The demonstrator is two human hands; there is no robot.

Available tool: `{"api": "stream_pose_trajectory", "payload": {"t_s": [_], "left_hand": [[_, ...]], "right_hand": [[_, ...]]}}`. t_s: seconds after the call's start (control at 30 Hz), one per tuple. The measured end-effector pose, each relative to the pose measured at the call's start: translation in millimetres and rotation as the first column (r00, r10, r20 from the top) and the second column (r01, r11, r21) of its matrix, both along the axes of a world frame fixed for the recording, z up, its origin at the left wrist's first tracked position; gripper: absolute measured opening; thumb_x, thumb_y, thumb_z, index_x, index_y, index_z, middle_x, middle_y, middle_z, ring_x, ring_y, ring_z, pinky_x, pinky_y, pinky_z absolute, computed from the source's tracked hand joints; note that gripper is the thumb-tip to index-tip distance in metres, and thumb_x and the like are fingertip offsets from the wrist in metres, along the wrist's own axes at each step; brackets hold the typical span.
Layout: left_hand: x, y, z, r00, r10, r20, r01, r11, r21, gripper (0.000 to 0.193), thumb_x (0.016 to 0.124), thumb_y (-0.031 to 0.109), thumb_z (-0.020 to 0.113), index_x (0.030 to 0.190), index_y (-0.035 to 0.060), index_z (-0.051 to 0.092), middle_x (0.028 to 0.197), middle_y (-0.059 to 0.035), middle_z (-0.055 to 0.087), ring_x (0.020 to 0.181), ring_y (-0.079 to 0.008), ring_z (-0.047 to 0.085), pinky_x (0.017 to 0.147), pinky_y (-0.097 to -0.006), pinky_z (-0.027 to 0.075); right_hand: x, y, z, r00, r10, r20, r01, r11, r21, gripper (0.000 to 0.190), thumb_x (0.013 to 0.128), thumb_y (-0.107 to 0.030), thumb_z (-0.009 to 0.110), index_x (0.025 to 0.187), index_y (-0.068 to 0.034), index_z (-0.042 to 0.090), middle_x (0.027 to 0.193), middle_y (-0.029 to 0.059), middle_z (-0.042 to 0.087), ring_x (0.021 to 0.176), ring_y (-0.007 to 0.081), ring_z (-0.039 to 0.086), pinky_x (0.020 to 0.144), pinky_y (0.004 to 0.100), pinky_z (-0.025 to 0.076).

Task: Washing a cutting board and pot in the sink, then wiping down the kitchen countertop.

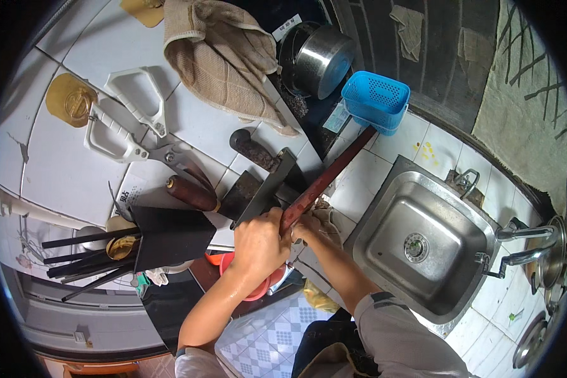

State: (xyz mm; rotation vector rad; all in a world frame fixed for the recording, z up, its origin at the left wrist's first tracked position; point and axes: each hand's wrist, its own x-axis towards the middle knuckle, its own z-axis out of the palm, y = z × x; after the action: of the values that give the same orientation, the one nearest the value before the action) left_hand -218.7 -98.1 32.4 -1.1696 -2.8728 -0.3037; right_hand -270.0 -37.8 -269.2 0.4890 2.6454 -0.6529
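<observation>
My left hand (262,243) is closed around the near end of a long dark red wooden piece (328,177); whether it is a bar or a board seen edge-on, I cannot tell. It slants up to the right towards a blue perforated plastic basket (377,100). My right hand (306,227) is close against its near end, with the fingers partly hidden; its hold is unclear. A crumpled brownish thing (328,219) shows beside that hand. Left of the wooden piece lie a cleaver with a brown wooden handle (192,193) and a dark curved handle (255,150).
A stainless steel sink (418,241) with a tap (524,234) is on the right. At left are kitchen shears with white handles (115,137) and a black holder (172,238) with several black rods. A beige towel (222,59) and a steel pot (323,61) are farther up.
</observation>
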Motion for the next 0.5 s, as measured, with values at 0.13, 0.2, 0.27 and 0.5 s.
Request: {"api": "stream_pose_trajectory", "payload": {"t_s": [0.13,0.2,0.27,0.5], "left_hand": [[-3,9,4,1.0,0.005,-0.006,-0.005,1.0,0.006,0.022,0.061,0.013,0.065,0.076,0.0019,0.053,0.059,-0.016,0.055,0.055,-0.0339,0.055,0.05,-0.0402,0.043],[-5,10,3,1.0,-0.001,-0.012,0.001,1.0,0.005,0.023,0.062,0.014,0.065,0.076,0.0018,0.052,0.058,-0.016,0.054,0.055,-0.0342,0.055,0.05,-0.0401,0.043],[-7,10,2,1.0,0.007,-0.002,-0.007,1.0,0.002,0.023,0.062,0.014,0.065,0.077,0.0018,0.052,0.059,-0.016,0.055,0.055,-0.0341,0.055,0.05,-0.0403,0.043],[-4,5,1,1.0,0.024,0.018,-0.024,1.0,-0.019,0.025,0.061,0.015,0.065,0.078,0.0019,0.052,0.06,-0.0161,0.056,0.056,-0.0333,0.056,0.051,-0.0402,0.043]], "right_hand": [[6,17,26,0.984,0.176,-0.04,-0.173,0.983,0.064,0.057,0.054,-0.039,0.073,0.103,-0.011,0.061,0.109,0.0093,0.055,0.105,0.0223,0.051,0.081,0.0305,0.045],[6,32,28,0.991,0.136,-0.018,-0.136,0.991,-0.004,0.056,0.054,-0.04,0.073,0.1,-0.011,0.061,0.104,0.0098,0.058,0.102,0.0223,0.053,0.08,0.03,0.045],[8,33,22,0.996,0.08,-0.034,-0.08,0.997,-0.016,0.052,0.056,-0.041,0.072,0.096,-0.01,0.063,0.095,0.0106,0.061,0.094,0.0229,0.057,0.079,0.0291,0.045],[19,35,17,0.988,0.051,-0.146,-0.065,0.993,-0.095,0.043,0.057,-0.04,0.071,0.088,-0.01,0.065,0.091,0.012,0.062,0.091,0.0237,0.058,0.08,0.0332,0.043]]}}
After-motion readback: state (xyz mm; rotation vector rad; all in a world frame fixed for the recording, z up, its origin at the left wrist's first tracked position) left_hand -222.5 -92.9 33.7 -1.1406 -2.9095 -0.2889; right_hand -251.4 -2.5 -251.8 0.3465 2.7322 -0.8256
